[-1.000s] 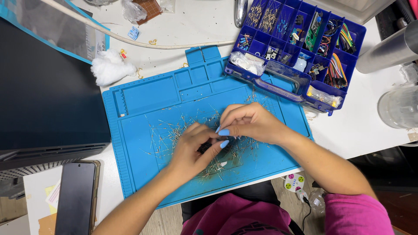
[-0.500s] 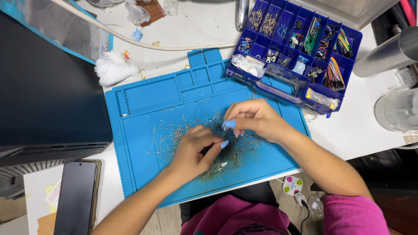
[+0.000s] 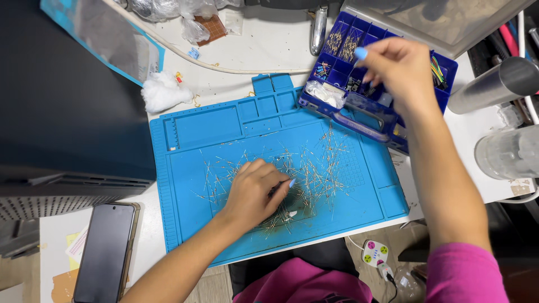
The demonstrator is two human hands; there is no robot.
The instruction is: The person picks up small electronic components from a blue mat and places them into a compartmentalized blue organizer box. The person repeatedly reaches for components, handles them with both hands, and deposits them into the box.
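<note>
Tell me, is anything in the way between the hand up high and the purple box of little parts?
Nothing visible. The right hand hovers right over the open purple parts box, fingers pinched together. Whether they hold anything is too small to tell.

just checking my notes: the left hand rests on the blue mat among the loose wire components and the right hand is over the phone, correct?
Not quite. The head view shows the right hand over the purple compartment box, not the phone.
</note>
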